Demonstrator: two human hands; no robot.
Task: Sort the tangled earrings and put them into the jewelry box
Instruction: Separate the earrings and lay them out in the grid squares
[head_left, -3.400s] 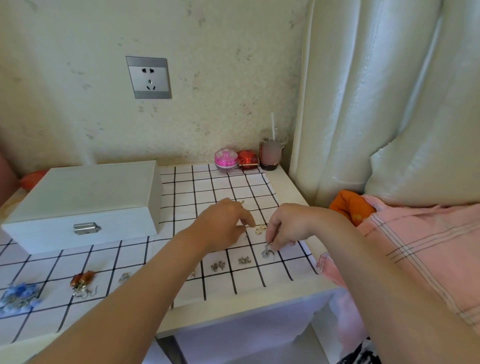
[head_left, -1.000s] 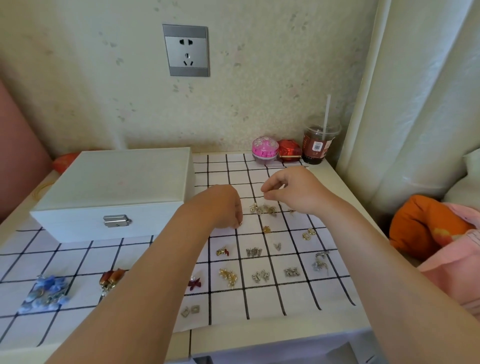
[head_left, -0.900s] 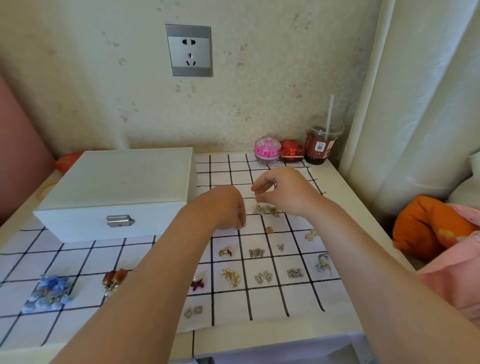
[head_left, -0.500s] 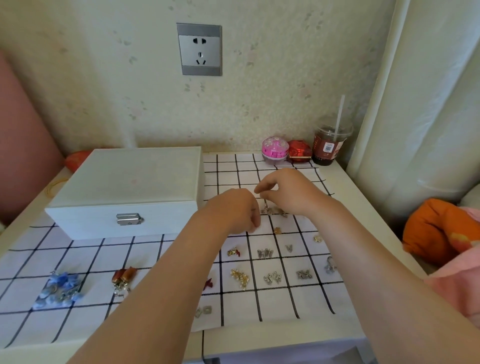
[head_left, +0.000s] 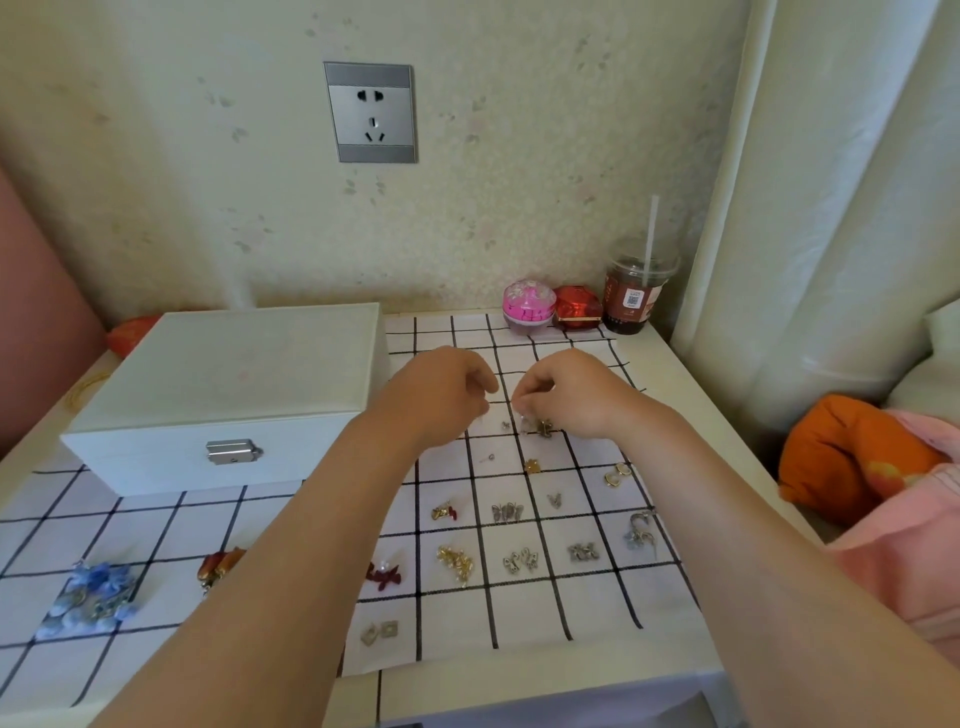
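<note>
pinching the tangled earrings (head_left: 540, 427) between the pressed-together fingertips of the right hand (head_left: 571, 397), low over the checked cloth (head_left: 519, 623), to the right of the closed jewelry box (head_left: 223, 384). curling the left hand (head_left: 436, 395) just beside; not managing to tell whether gripping anything.

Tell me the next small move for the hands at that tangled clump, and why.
Probably lift one earring out of the tangled clump with the right hand, which pinches at it, the left hand close beside. Sorted pairs already lie in separate squares, and the jewelry box is shut.
</note>
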